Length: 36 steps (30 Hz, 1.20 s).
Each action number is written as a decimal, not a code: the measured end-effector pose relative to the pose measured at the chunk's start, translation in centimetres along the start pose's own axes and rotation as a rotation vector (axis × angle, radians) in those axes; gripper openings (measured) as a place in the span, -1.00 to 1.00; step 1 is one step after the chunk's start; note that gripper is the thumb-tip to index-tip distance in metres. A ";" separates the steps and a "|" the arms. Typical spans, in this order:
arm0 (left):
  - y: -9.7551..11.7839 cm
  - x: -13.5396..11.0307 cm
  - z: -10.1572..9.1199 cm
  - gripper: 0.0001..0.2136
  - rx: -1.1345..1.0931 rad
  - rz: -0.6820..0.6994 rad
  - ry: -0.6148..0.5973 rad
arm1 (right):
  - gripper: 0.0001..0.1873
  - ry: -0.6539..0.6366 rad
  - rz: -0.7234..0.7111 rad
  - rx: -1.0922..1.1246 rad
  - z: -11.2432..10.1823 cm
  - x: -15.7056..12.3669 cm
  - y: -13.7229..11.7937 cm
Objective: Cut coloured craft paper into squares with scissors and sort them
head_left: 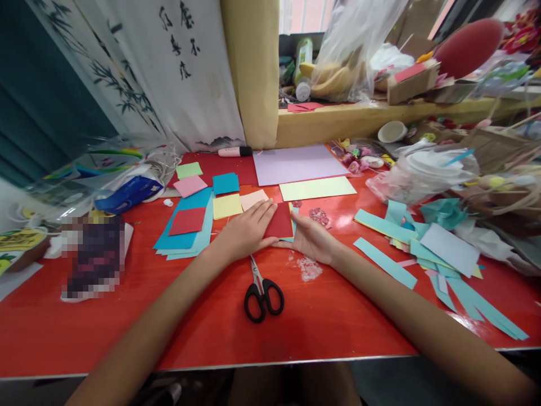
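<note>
The left grip (247, 231) lies flat with fingers spread, pressing on the dark red paper square (280, 221) and clasping nothing. The right grip (310, 239) is likewise open, fingers along the square's right edge. The square lies mid-table (338, 321). Black-handled scissors (262, 293) lie closed just behind the hands, toward the front edge. A lilac sheet (298, 163) sits near the back edge.

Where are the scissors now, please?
In the head view the scissors lie centre on the table, just below the left hand and right hand.
</note>
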<state>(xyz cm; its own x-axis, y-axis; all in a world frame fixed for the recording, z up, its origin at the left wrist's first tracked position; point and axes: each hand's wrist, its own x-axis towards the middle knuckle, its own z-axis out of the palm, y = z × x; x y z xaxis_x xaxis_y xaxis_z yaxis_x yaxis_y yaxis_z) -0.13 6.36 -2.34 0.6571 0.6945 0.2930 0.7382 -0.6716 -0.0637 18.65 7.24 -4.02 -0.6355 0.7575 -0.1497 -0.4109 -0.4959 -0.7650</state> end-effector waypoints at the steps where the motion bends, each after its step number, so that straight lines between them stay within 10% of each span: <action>1: 0.0 0.0 -0.1 -0.38 -0.004 -0.001 -0.001 | -0.67 0.008 0.002 0.022 0.0 0.0 0.0; 13: 0.0 -0.2 -1.6 -0.62 -0.096 -0.044 0.067 | -0.67 0.093 0.004 0.101 -0.1 0.2 0.0; 21: -0.4 -0.7 -2.7 -0.82 -0.258 -0.227 -0.099 | -0.73 0.071 -0.048 0.073 0.0 0.0 0.3; 27: 2.2 -2.0 -4.2 -0.62 -0.214 -0.214 -0.353 | -0.69 0.180 -0.083 0.077 0.2 0.2 0.4; 36: 2.5 -2.6 -2.7 -0.84 -0.466 -0.291 -0.398 | -0.67 0.247 -0.089 0.120 0.2 0.3 0.3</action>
<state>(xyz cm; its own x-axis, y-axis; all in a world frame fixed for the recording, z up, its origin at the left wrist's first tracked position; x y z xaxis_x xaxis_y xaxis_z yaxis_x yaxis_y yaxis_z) -0.37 2.22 -0.70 0.5134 0.8461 -0.1435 0.8094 -0.4219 0.4085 18.20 7.23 -4.14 -0.4215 0.8733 -0.2445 -0.5414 -0.4586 -0.7047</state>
